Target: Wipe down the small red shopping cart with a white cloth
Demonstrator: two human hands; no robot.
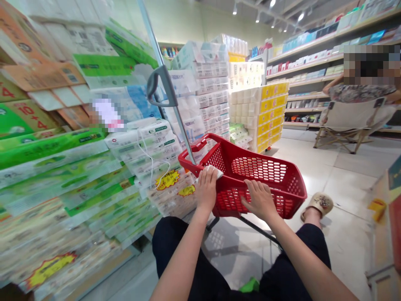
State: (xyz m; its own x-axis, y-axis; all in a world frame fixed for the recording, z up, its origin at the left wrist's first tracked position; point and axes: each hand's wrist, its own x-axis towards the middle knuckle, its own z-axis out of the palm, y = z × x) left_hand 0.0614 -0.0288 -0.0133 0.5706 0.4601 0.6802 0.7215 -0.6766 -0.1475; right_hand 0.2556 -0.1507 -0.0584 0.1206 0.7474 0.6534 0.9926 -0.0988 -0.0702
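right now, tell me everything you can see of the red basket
The red shopping basket is plastic with perforated mesh walls, looks empty and sits tipped. A metal pull rod with a grey grip rises from its left corner. The left hand presses a white cloth on its rim; the right hand lies flat on its near wall.

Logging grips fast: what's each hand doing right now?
Left hand: fingers closed on a cloth at the basket rim.
Right hand: open, flat on the basket, holding nothing.

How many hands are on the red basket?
2. The left hand presses a white cloth on the basket rim; the right hand lies on its near wall.
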